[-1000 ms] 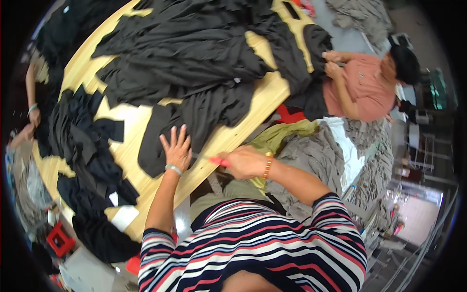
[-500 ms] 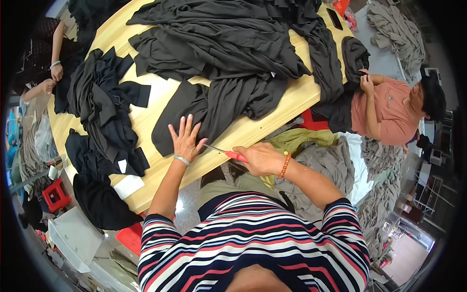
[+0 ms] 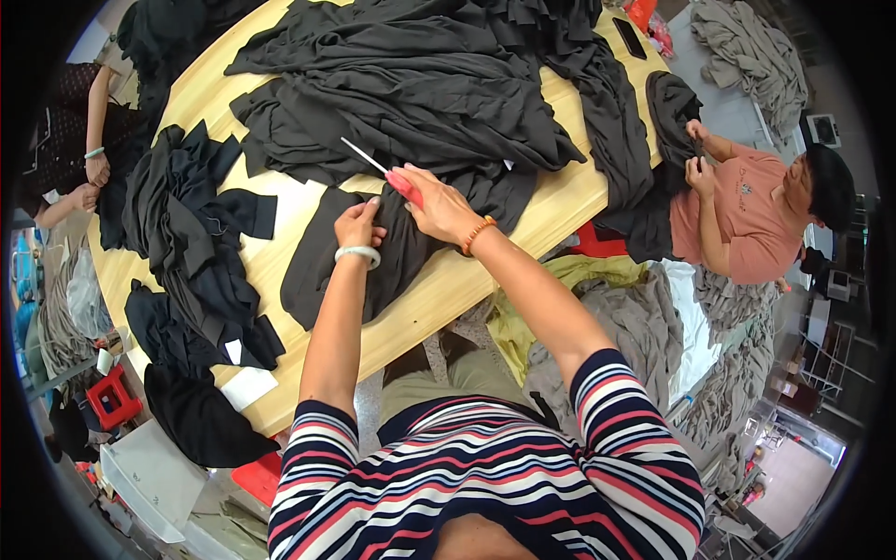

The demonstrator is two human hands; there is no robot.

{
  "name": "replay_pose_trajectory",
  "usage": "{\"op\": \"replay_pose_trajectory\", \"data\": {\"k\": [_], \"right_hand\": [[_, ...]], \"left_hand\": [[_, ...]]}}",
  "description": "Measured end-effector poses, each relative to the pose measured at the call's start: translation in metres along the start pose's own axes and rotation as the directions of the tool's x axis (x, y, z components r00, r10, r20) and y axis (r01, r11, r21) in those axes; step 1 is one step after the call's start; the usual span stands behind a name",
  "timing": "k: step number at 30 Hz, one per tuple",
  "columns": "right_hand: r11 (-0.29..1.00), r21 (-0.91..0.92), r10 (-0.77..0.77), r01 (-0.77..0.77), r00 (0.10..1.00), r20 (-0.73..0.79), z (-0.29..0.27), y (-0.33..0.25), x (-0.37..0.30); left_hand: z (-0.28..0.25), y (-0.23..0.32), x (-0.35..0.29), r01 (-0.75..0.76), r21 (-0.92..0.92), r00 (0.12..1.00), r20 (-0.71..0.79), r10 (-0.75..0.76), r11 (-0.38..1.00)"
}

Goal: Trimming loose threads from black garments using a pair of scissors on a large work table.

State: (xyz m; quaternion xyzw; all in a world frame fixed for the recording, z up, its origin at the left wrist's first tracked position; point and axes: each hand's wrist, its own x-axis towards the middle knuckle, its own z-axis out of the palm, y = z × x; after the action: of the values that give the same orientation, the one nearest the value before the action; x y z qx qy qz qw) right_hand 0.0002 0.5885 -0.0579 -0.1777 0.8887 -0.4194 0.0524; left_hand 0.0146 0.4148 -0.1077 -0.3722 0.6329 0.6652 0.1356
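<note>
My right hand (image 3: 436, 203) is closed round a pair of red-handled scissors (image 3: 404, 185). Their slim blades point up and left, over the large pile of dark garments (image 3: 392, 103). Just to the left, my left hand (image 3: 360, 224) has its fingers curled on the upper edge of a dark grey garment (image 3: 327, 266). This garment lies near the front edge of the wooden table (image 3: 425, 327), partly bunched beneath both wrists. The fingertips of my left hand are partly hidden, but they seem to pinch the cloth.
Dark garments (image 3: 182, 224) are heaped at the left. A co-worker in a pink shirt (image 3: 737, 219) handles dark cloth on the right; another person's hands (image 3: 89, 187) are at the far left. A phone (image 3: 630, 37) lies at the back right. Grey cloth (image 3: 625, 336) is piled right of me.
Both hands have moved away from me across the garment. My left hand has gone from spread flat to curled, and the scissors have swung further up over the pile.
</note>
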Motion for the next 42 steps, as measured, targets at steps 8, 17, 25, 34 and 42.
{"op": "replay_pose_trajectory", "data": {"k": [8,17,25,34,42], "right_hand": [[0.943,-0.269,0.267,-0.196,0.929,0.256,-0.032,-0.008,-0.02],[0.899,-0.329,0.375,-0.288,0.894,0.243,-0.088,0.023,-0.121],[0.938,-0.227,0.327,-0.264,0.892,0.314,-0.1,-0.022,-0.118],[0.935,-0.324,0.293,-0.142,0.825,0.483,-0.092,-0.05,-0.086],[0.9,-0.416,0.36,-0.126,0.752,0.551,-0.102,-0.056,-0.091]], "left_hand": [[-0.057,-0.015,-0.006,0.043,-0.482,0.95,0.29,0.113,0.875],[-0.05,-0.029,-0.019,0.268,-0.852,0.862,0.42,0.284,0.449],[-0.006,-0.026,-0.032,0.326,-0.849,0.833,0.466,0.297,0.417],[-0.008,-0.073,-0.022,0.321,-0.804,0.857,0.471,0.209,0.5],[-0.016,-0.098,0.006,0.421,-0.8,0.756,0.57,0.322,0.427]]}}
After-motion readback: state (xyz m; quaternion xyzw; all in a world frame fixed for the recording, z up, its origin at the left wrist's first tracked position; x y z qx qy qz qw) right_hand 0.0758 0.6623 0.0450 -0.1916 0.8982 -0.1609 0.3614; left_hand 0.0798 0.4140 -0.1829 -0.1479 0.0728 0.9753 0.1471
